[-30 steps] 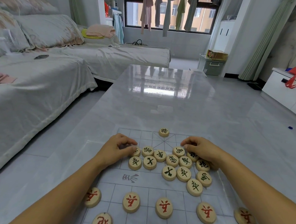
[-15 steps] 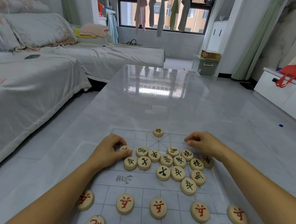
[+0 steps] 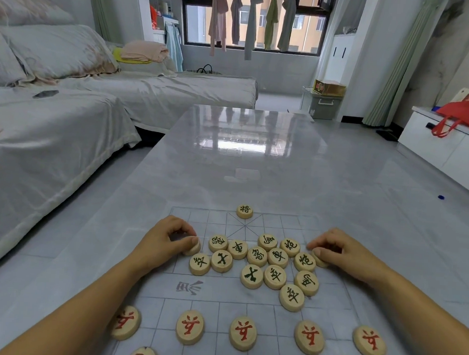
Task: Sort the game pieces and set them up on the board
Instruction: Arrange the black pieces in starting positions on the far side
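Observation:
A clear plastic board (image 3: 248,296) with a printed grid lies on the grey table. Several round wooden pieces with black characters (image 3: 257,257) cluster in its far half. One black-marked piece (image 3: 244,211) stands alone on the far edge line. A row of red-marked pieces (image 3: 243,333) sits across the near half. My left hand (image 3: 166,240) pinches a wooden piece (image 3: 193,248) at the cluster's left end. My right hand (image 3: 338,251) pinches another piece (image 3: 319,260) at the cluster's right end; its face is mostly hidden by my fingers.
The glossy grey table (image 3: 256,156) stretches away beyond the board. A covered sofa (image 3: 53,117) runs along the left. A white cabinet with a red bag (image 3: 465,117) stands at the right. A small blue object (image 3: 440,197) lies on the floor.
Both hands have moved outward from the cluster's middle to its ends, each now pinching a piece at the edge. The camera view has tilted slightly.

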`<action>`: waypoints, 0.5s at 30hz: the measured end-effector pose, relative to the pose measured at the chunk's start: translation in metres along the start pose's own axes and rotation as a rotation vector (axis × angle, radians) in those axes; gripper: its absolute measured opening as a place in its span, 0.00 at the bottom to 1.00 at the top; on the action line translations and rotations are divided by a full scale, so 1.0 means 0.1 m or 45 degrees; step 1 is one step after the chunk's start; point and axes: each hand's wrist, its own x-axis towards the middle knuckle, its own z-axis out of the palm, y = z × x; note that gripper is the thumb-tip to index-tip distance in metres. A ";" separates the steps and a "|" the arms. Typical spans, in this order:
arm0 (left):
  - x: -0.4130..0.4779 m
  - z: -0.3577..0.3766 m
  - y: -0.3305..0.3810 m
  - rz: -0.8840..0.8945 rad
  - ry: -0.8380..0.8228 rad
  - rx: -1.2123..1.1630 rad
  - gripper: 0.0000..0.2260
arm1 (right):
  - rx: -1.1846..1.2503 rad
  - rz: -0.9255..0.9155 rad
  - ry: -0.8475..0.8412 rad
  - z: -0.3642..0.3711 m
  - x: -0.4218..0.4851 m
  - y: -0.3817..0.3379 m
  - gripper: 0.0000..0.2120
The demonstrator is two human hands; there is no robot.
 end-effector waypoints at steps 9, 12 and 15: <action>0.07 -0.06 0.13 -0.132 -0.234 0.070 0.12 | 0.035 -0.069 0.204 0.11 0.00 0.09 0.11; 0.07 -0.02 0.25 -0.100 -0.291 0.144 0.16 | 0.088 -0.059 0.228 0.10 -0.01 0.09 0.12; 0.06 0.06 0.40 -0.085 -0.387 0.183 0.21 | 0.152 -0.039 0.253 0.11 -0.03 0.07 0.11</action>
